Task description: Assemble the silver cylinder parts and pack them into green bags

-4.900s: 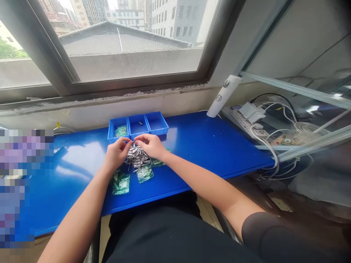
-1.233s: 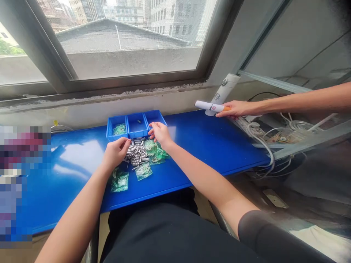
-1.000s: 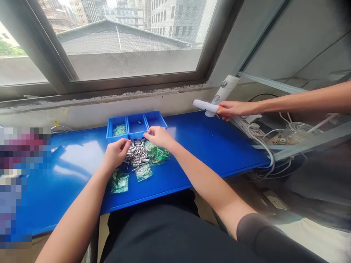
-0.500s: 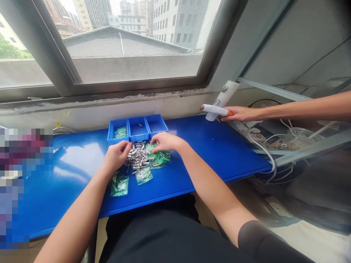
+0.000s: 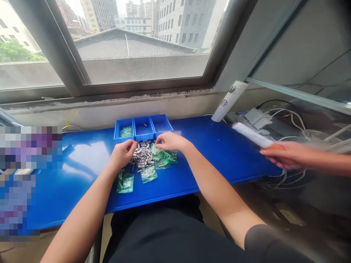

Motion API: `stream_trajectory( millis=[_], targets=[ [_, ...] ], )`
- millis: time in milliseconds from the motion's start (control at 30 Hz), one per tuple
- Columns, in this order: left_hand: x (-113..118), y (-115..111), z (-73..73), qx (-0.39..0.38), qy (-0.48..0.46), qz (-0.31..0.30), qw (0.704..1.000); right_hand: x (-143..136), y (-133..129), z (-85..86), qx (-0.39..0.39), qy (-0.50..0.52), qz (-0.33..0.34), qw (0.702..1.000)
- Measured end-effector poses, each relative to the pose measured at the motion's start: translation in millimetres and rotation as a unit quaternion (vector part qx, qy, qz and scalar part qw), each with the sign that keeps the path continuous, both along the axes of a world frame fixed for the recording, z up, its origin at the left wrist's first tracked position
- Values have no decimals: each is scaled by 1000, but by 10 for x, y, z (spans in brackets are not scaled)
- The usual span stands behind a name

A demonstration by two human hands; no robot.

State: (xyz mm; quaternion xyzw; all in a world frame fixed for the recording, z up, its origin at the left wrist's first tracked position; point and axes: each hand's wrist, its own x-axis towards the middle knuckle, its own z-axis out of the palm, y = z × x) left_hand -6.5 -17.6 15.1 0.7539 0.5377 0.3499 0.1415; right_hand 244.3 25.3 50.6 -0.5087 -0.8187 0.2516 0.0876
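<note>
My left hand (image 5: 124, 152) is at the left edge of a pile of silvery metal pins (image 5: 142, 156), thumb and fingertips pinched together. Whatever it pinches is too small to make out. Over the pile's right side is my right hand (image 5: 172, 141), its fingers curled in towards the thumb beside a green-tinted plastic bag (image 5: 164, 160) of pins. I cannot make out what lies between these fingertips. Two more green-tinted bags, a middle one (image 5: 149, 174) and a left one (image 5: 125, 183), lie nearer me on the blue table (image 5: 203, 157).
Behind the pile stands a blue three-compartment tray (image 5: 143, 137); its left compartment holds green-tinted bags. A white bottle (image 5: 229, 102) stands at the back right. From the right, another person's hand (image 5: 287, 155) holds a white cylinder (image 5: 252, 135) with an orange handle. Cables (image 5: 293, 117) lie beyond.
The other person's hand has moved right and nearer, taking the white cylinder away from the bottle. My right fingers have drawn slightly up from the green bag. The view has shifted a little left.
</note>
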Motion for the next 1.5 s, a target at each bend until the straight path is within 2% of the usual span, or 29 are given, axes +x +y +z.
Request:
stream_trajectory(
  millis=[267, 400, 500, 633, 767, 867, 1000, 1067, 1167, 1367, 1500],
  targets=[
    [-6, 13, -18, -3, -4, -8, 1000, -3, -23, 52, -4, -7, -7, 1000],
    [-1, 12, -20, -2, -3, -9, 1000, 41, -44, 86, -11, 41, 18, 999],
    [-1, 7, -18, 0, -6, -11, 1000, 85, -62, 113, -53, 127, 39, 990],
    [-6, -4, -10, -1, -17, -23, 1000, 54, -80, 98, -121, 312, 60, 941],
    [-3, -18, 0, -20, -39, -61, 997, -146, -91, -20, -111, 458, 2, 882],
    [-2, -14, -11, -23, -49, -70, 996, -342, -94, -166, -118, 528, -25, 841],
    [-9, 12, -47, -5, -61, -67, 996, -507, -91, -333, -140, 570, -37, 808],
    [-11, 26, -66, 2, -84, -61, 995, -524, -84, -372, -130, 573, -40, 808],
    [-11, 38, -86, 8, -107, -47, 993, -500, -68, -386, -91, 554, -47, 826],
    [-11, 46, -87, 22, -82, -32, 996, -487, -70, -390, -74, 514, -69, 852],
    [-15, 51, -82, 31, -85, -20, 996, -506, -106, -379, -8, 466, -85, 881]
  ],
)
